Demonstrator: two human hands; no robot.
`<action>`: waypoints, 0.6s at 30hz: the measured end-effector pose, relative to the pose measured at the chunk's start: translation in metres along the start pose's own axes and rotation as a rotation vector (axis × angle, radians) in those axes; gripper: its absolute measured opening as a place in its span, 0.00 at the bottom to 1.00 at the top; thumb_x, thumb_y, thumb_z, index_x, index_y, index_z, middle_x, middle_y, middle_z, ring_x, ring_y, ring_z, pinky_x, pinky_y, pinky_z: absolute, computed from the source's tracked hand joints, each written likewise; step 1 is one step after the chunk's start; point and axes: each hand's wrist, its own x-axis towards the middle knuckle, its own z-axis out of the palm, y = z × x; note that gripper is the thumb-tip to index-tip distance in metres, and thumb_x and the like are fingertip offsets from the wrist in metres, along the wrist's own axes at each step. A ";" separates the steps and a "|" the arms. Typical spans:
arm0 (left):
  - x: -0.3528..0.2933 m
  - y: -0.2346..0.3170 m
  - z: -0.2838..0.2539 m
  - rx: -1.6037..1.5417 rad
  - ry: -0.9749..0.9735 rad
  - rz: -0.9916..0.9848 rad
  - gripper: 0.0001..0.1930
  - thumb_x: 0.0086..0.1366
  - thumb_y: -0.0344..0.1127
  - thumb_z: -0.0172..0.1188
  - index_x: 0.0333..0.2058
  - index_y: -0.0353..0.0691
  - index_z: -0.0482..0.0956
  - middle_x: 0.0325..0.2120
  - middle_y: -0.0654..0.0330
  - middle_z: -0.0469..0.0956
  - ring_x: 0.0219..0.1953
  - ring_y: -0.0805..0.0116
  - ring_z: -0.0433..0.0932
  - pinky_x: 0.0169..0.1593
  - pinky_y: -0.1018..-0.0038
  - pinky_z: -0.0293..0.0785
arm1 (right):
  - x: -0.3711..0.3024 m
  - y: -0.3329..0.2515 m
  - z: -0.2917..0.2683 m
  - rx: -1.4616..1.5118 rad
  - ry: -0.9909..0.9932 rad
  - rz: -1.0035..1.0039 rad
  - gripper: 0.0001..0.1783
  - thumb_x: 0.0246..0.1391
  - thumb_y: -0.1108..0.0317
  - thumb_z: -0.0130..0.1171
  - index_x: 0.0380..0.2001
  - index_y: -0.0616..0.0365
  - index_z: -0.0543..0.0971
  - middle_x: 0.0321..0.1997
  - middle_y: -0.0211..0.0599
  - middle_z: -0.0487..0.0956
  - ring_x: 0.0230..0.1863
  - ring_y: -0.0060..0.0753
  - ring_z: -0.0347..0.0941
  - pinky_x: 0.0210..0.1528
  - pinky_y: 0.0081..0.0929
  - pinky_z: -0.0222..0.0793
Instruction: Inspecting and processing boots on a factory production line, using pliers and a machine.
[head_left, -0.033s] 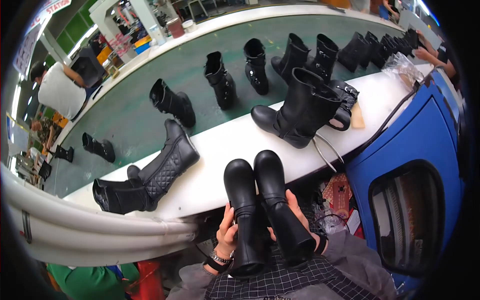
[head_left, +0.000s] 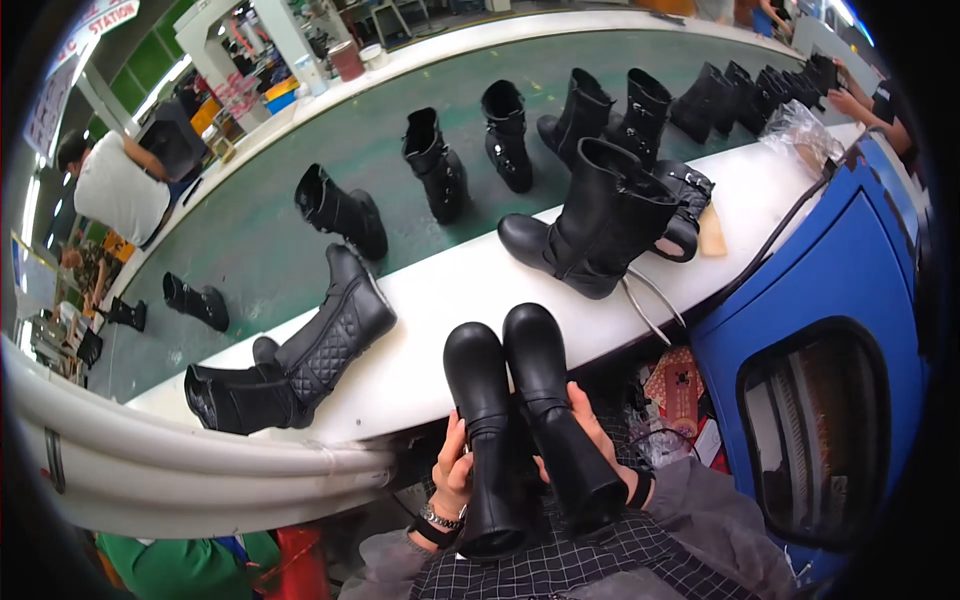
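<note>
My left hand is wrapped round the shaft of a plain black boot, its toe pointing away from me. The matching black boot is gripped by my right hand along its outer side. Both boots are side by side above my checked apron, their toes reaching over the front edge of the white ledge and their open tops toward me. Some of my fingers are hidden behind the shafts. A strap crosses each boot at the ankle.
Quilted black boots lie at the ledge's left; a tall black boot stands to the right by a buckled one. More boots stand on the green conveyor belt. A blue machine flanks the right, a white curved casing the left. Other people work farther off.
</note>
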 end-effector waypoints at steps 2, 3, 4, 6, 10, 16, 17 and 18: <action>-0.009 -0.008 0.003 -0.008 0.020 0.015 0.21 0.60 0.23 0.59 0.47 0.44 0.59 0.57 0.39 0.64 0.57 0.28 0.66 0.56 0.53 0.74 | 0.015 0.044 -0.003 0.031 -0.115 0.086 0.33 0.59 0.35 0.42 0.46 0.53 0.75 0.26 0.33 0.77 0.29 0.34 0.75 0.35 0.32 0.73; -0.012 -0.010 0.003 -0.080 -0.027 -0.067 0.20 0.61 0.23 0.58 0.46 0.45 0.59 0.56 0.39 0.63 0.58 0.28 0.65 0.56 0.53 0.73 | 0.021 0.065 -0.004 0.012 -0.095 0.037 0.33 0.61 0.34 0.39 0.46 0.53 0.75 0.25 0.32 0.77 0.28 0.31 0.75 0.33 0.29 0.73; -0.014 -0.011 0.003 -0.139 -0.029 -0.055 0.21 0.60 0.21 0.59 0.46 0.45 0.59 0.56 0.41 0.63 0.59 0.29 0.64 0.57 0.54 0.73 | 0.026 0.081 -0.004 0.083 -0.050 0.078 0.34 0.62 0.33 0.36 0.45 0.53 0.75 0.24 0.31 0.77 0.27 0.28 0.75 0.32 0.26 0.74; -0.014 -0.013 0.003 -0.050 0.010 0.026 0.22 0.59 0.20 0.59 0.45 0.46 0.59 0.56 0.42 0.62 0.60 0.30 0.63 0.58 0.55 0.72 | 0.031 0.096 -0.012 -0.279 -0.150 -0.212 0.19 0.52 0.72 0.52 0.48 0.63 0.66 0.56 0.56 0.62 0.56 0.55 0.63 0.58 0.45 0.60; -0.012 -0.016 0.008 -0.019 0.045 0.068 0.27 0.55 0.17 0.63 0.45 0.49 0.59 0.58 0.45 0.57 0.62 0.38 0.62 0.58 0.60 0.72 | 0.030 0.076 -0.026 -0.673 -0.043 -0.975 0.27 0.47 0.85 0.57 0.51 0.66 0.61 0.67 0.64 0.55 0.67 0.67 0.56 0.67 0.56 0.54; -0.018 -0.017 0.031 -0.031 0.288 0.036 0.24 0.53 0.20 0.65 0.44 0.44 0.65 0.56 0.47 0.61 0.59 0.42 0.67 0.55 0.61 0.74 | 0.029 0.030 -0.020 -0.658 0.051 -1.150 0.24 0.46 0.85 0.57 0.46 0.66 0.62 0.65 0.63 0.60 0.66 0.68 0.57 0.65 0.58 0.59; -0.018 -0.015 0.035 0.077 0.322 0.060 0.22 0.53 0.19 0.64 0.45 0.37 0.65 0.54 0.46 0.64 0.57 0.44 0.69 0.56 0.61 0.74 | 0.029 0.027 -0.019 -0.691 0.069 -1.127 0.23 0.47 0.84 0.58 0.46 0.65 0.63 0.64 0.62 0.61 0.64 0.66 0.59 0.64 0.58 0.60; -0.016 -0.016 0.042 0.107 0.422 0.186 0.22 0.53 0.18 0.63 0.45 0.31 0.66 0.52 0.44 0.66 0.55 0.45 0.71 0.56 0.60 0.74 | 0.027 0.025 -0.018 -0.717 0.114 -1.129 0.22 0.47 0.83 0.58 0.45 0.65 0.63 0.63 0.61 0.63 0.63 0.65 0.61 0.63 0.58 0.61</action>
